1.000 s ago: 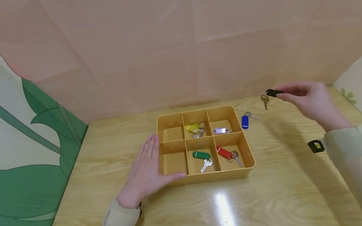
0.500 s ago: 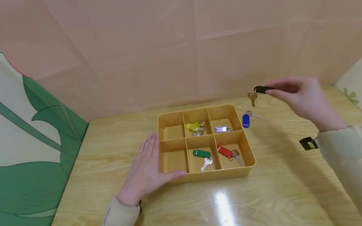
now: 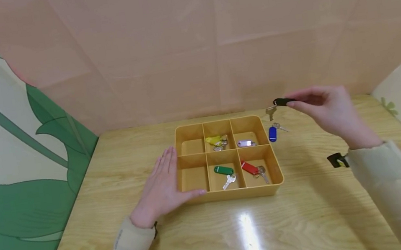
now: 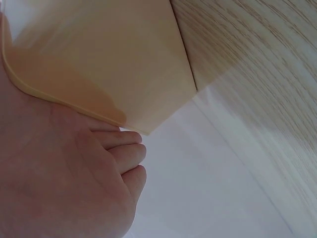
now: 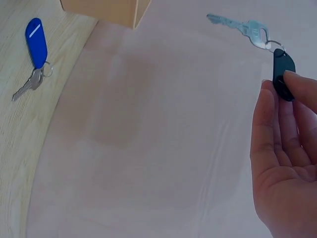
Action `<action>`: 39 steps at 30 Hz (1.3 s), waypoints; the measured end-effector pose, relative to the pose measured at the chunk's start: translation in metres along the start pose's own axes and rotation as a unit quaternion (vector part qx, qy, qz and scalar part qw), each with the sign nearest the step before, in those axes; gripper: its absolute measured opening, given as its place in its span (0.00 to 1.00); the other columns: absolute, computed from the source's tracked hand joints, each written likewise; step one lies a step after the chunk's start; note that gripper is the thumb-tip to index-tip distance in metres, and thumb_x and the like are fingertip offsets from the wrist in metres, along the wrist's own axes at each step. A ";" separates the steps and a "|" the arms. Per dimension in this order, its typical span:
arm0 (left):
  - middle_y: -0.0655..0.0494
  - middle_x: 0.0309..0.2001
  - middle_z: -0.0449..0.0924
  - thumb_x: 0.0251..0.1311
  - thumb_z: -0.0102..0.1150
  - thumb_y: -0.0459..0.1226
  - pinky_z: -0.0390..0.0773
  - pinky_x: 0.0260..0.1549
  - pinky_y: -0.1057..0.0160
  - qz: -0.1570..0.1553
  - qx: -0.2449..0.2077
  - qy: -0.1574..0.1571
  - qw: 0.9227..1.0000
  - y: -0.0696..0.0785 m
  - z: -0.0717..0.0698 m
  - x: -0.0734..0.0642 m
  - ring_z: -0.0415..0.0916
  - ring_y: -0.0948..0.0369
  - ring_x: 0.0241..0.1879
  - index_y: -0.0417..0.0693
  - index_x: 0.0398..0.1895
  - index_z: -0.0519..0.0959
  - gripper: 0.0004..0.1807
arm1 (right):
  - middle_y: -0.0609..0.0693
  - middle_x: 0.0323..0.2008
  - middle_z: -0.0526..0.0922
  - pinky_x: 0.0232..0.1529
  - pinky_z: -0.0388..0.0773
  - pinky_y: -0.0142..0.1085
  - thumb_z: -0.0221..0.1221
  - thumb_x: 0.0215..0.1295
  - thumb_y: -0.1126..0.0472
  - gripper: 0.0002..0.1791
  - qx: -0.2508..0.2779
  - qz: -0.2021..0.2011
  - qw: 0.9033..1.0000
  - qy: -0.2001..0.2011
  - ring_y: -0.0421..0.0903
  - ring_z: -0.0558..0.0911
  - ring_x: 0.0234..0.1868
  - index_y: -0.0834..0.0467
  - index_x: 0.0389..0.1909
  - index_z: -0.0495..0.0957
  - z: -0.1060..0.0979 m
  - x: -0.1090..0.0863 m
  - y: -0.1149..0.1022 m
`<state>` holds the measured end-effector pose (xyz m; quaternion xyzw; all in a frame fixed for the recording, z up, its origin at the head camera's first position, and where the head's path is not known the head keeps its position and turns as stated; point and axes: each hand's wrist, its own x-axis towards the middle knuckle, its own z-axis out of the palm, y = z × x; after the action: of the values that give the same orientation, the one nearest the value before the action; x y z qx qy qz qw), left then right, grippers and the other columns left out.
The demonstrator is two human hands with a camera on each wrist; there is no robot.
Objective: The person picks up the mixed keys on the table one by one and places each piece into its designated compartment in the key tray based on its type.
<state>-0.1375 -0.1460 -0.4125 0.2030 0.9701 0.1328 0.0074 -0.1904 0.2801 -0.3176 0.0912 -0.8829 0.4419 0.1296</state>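
My right hand (image 3: 330, 112) pinches a black key tag (image 5: 283, 74) between thumb and fingers, held above the table. From the tag's ring dangles a key (image 5: 247, 30). My left hand (image 3: 159, 189) rests with straight fingers along the left side of a yellow compartment box (image 3: 232, 195), its thumb at the front edge. Inside the box lie a yellow tag (image 3: 215, 141) with keys, a white tag (image 3: 245, 143), a green tag (image 3: 224, 170) with a key, and a red tag (image 3: 249, 168) with a key. Both left-hand compartments hold nothing.
On the table (image 3: 312, 220), just right of the box, lies a blue key tag (image 3: 272, 133) with its key. A pinkish wall covering (image 3: 162, 62) rises behind the table's back edge. A wall with painted leaves (image 3: 15, 217) stands at the left.
My right hand has moved left toward the box with the black key tag and its swinging key, now behind the blue tag. The left hand has stayed in place.
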 end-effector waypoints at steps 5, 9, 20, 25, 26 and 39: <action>0.47 0.81 0.28 0.49 0.46 0.82 0.35 0.76 0.55 -0.003 0.000 0.000 1.000 -0.001 0.000 -0.001 0.26 0.55 0.79 0.38 0.82 0.36 0.74 | 0.41 0.42 0.89 0.36 0.80 0.21 0.69 0.66 0.58 0.15 0.005 -0.010 1.000 -0.008 0.33 0.86 0.39 0.58 0.51 0.87 0.005 0.000 -0.004; 0.47 0.81 0.29 0.48 0.46 0.82 0.36 0.76 0.55 0.000 0.002 0.006 1.000 -0.002 0.001 -0.002 0.27 0.55 0.79 0.38 0.82 0.36 0.74 | 0.44 0.43 0.89 0.38 0.80 0.22 0.69 0.67 0.58 0.14 0.009 -0.020 1.000 -0.014 0.35 0.86 0.40 0.58 0.51 0.87 0.011 -0.002 -0.010; 0.47 0.81 0.29 0.48 0.43 0.83 0.36 0.76 0.55 0.001 0.004 0.010 1.000 -0.001 0.002 -0.002 0.27 0.55 0.79 0.38 0.82 0.37 0.74 | 0.49 0.43 0.89 0.40 0.82 0.25 0.67 0.67 0.65 0.09 0.032 -0.075 0.996 -0.031 0.43 0.87 0.40 0.58 0.47 0.88 0.023 -0.005 -0.023; 0.48 0.81 0.28 0.50 0.49 0.81 0.36 0.76 0.55 0.003 -0.005 0.011 1.000 -0.002 0.002 -0.001 0.26 0.55 0.79 0.38 0.82 0.36 0.73 | 0.50 0.43 0.89 0.40 0.82 0.24 0.67 0.67 0.65 0.09 0.033 -0.078 0.996 -0.035 0.40 0.86 0.40 0.58 0.47 0.88 0.024 -0.005 -0.025; 0.48 0.81 0.28 0.50 0.51 0.80 0.36 0.76 0.54 0.002 -0.008 0.010 1.000 -0.002 0.002 -0.001 0.26 0.55 0.79 0.38 0.82 0.36 0.73 | 0.50 0.43 0.89 0.41 0.82 0.24 0.68 0.67 0.65 0.09 0.032 -0.080 0.996 -0.034 0.40 0.86 0.40 0.58 0.47 0.88 0.025 -0.005 -0.025; 0.47 0.81 0.29 0.50 0.52 0.79 0.35 0.76 0.54 -0.005 -0.009 0.008 1.000 -0.007 0.003 -0.004 0.27 0.55 0.79 0.39 0.82 0.35 0.73 | 0.50 0.44 0.89 0.43 0.81 0.24 0.68 0.66 0.65 0.09 0.029 -0.085 0.995 -0.036 0.39 0.86 0.42 0.56 0.46 0.89 0.031 -0.008 -0.030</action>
<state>-0.1367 -0.1532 -0.4173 0.1968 0.9699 0.1435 0.0026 -0.1792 0.2375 -0.3150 0.1859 -0.8628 0.4512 0.1322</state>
